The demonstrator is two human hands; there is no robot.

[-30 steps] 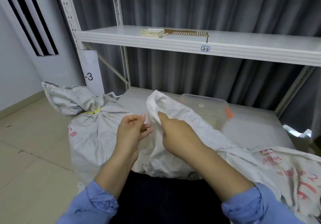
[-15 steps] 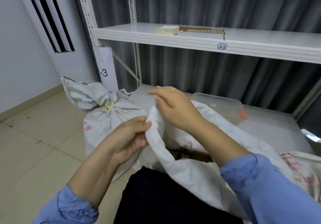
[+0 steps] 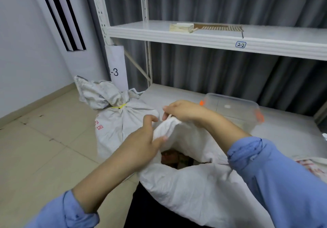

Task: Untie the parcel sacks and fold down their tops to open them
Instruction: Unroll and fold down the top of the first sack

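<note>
Centre frame: near sack [image 3: 194,188] is untied, mouth gaping, contents showing. Left hand [image 3: 146,139] grips its rim and right hand [image 3: 184,111] pinches the rim at 12 o'clock; fold-down prob. just starting. Second sack [image 3: 120,121] at 10 o'clock: yellow tie [image 3: 118,106] on, not yet opened.
</note>
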